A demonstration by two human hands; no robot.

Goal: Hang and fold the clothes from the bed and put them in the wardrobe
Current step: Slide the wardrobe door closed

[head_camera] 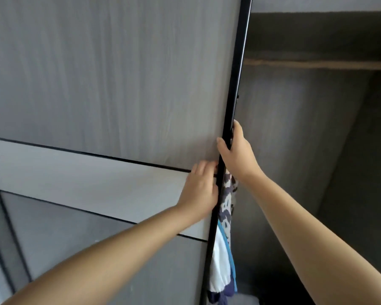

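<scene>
— Both forearms fill the foreground, reaching up to the wardrobe's sliding door [101, 80]. What do the hands have hold of?

— Right hand [235, 150] wraps the door's black edge frame [234, 89], thumb on the front face and fingers curled round behind. Left hand [201, 188] sits just below it on the grey panel, fingertips hooked at the same edge. I can't quite tell whether those fingers truly grip the frame or only press against it; they are partly hidden.

— And the clothes?

— One patterned garment [226, 219], navy and white with a blue trim, hangs inside the wardrobe [317, 128], right beside the door edge and touching it, or nearly so. Nothing else of the laundry shows, and the bed is out of view.

— So where is the risk?

— That garment. If the door slides to the right, I judge the frame could catch the cloth and pinch it against the carcass, jamming the door or dragging the piece off its hanger. Fingers wrapped behind the frame could be trapped too.

— Anything else?

— Uneven pulling from two hands set close together might rack the panel in its track.
</scene>
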